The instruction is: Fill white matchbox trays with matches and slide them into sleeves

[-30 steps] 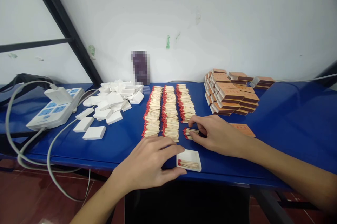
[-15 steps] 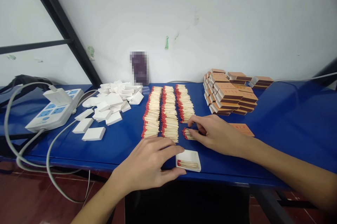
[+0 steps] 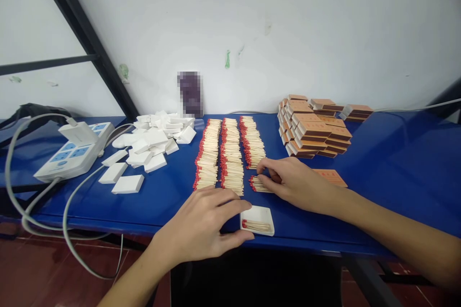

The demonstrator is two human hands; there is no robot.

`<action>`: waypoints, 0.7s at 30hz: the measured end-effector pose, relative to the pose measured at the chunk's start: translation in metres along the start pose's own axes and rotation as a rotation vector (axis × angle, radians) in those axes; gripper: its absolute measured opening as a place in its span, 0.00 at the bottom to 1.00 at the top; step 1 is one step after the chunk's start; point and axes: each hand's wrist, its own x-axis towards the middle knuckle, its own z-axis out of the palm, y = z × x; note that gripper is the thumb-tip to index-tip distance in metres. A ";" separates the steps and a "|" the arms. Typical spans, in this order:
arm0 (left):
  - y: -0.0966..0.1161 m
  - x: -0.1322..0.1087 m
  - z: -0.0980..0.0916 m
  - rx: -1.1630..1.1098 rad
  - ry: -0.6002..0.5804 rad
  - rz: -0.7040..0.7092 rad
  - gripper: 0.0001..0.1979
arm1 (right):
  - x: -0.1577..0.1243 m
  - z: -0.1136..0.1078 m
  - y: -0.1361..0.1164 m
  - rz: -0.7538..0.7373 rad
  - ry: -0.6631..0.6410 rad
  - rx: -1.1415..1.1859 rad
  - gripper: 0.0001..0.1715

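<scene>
At the table's front edge, my left hand [image 3: 207, 225] holds a white matchbox tray [image 3: 264, 213] by its left end, index finger and thumb on opposite sides. Several red-tipped matches [image 3: 256, 225] lie along the near side inside the tray. My right hand [image 3: 293, 182] rests behind the tray with thumb and index finger closed on a small group of matches [image 3: 257, 184]; the fingers partly hide their ends. Three long rows of matches stretch toward the wall: a left row [image 3: 209, 148], a middle row [image 3: 231, 158] and a right row [image 3: 253, 141].
White matchbox trays [image 3: 153, 141] are heaped at the left. Brown matchbox sleeves [image 3: 315, 127] are stacked at the back right, and one sleeve [image 3: 331, 177] lies behind my right forearm. A power strip [image 3: 75, 153] with cables sits far left. A blurred dark object [image 3: 190, 93] leans on the wall.
</scene>
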 end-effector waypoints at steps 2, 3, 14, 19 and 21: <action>0.000 0.000 0.000 0.001 0.001 0.001 0.15 | 0.000 0.000 0.000 0.000 -0.002 -0.005 0.09; 0.000 0.000 0.000 0.003 0.002 0.002 0.15 | 0.000 0.000 0.000 -0.001 -0.002 -0.005 0.09; 0.000 0.000 -0.001 0.007 0.002 0.001 0.15 | 0.001 0.001 0.001 -0.012 -0.012 -0.008 0.11; 0.000 -0.001 0.000 0.004 -0.006 -0.008 0.15 | -0.002 -0.006 -0.004 -0.003 -0.034 0.026 0.10; 0.000 -0.001 0.000 0.005 -0.004 -0.008 0.15 | -0.004 -0.009 -0.004 -0.008 -0.057 0.031 0.10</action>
